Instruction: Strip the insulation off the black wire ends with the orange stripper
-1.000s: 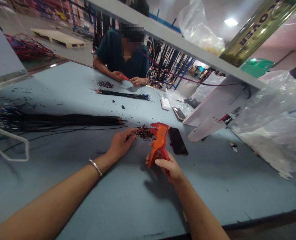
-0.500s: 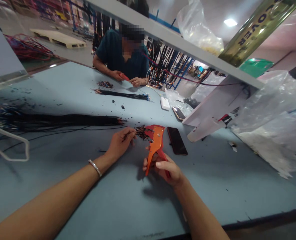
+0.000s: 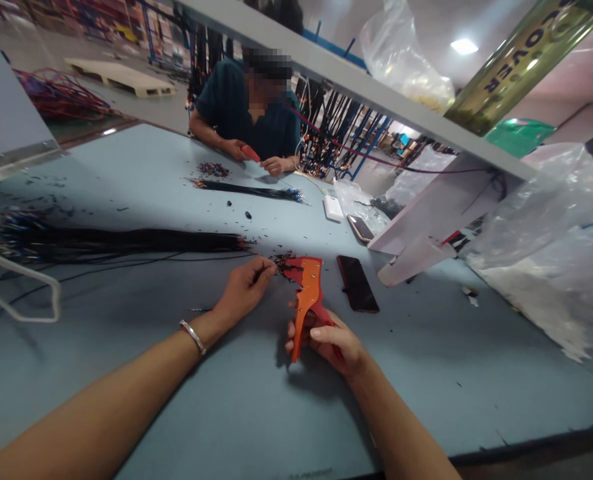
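My right hand (image 3: 332, 341) grips the handles of an orange wire stripper (image 3: 306, 293), whose red jaws point up and left. My left hand (image 3: 243, 288), a metal bracelet on its wrist, pinches a thin black wire right at those jaws. Just behind the jaws lies a small heap of stripped wire bits (image 3: 283, 259). A long bundle of black wires (image 3: 126, 240) stretches left across the blue table (image 3: 226, 413).
A black phone (image 3: 357, 283) lies right of the stripper. Two more phones (image 3: 361, 228) sit farther back. Across the table a person in a dark shirt (image 3: 246, 113) works with a red tool beside another wire bundle (image 3: 249, 190). Plastic bags (image 3: 546, 253) fill the right side.
The stripper's jaws have swung left and down toward my left hand's fingertips. My left hand has hardly moved.
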Demonstrator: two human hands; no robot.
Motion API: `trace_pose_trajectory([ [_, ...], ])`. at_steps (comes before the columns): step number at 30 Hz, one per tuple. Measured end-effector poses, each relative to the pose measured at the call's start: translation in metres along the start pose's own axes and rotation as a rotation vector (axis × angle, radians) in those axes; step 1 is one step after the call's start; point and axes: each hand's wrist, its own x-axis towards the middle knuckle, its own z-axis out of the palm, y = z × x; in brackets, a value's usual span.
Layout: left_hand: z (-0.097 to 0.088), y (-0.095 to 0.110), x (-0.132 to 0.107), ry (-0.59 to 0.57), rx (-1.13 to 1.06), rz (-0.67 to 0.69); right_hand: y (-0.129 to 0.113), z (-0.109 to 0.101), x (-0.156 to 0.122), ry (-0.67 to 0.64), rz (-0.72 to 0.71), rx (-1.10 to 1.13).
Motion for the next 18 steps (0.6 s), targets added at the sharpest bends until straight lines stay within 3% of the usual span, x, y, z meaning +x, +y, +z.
trace_pose_trajectory([
  [18,-0.0022,0.0039,-0.0017,-0.074,-0.092,0.027,0.0043,-0.0024,0.0003,-0.030,-0.021,-0.045],
])
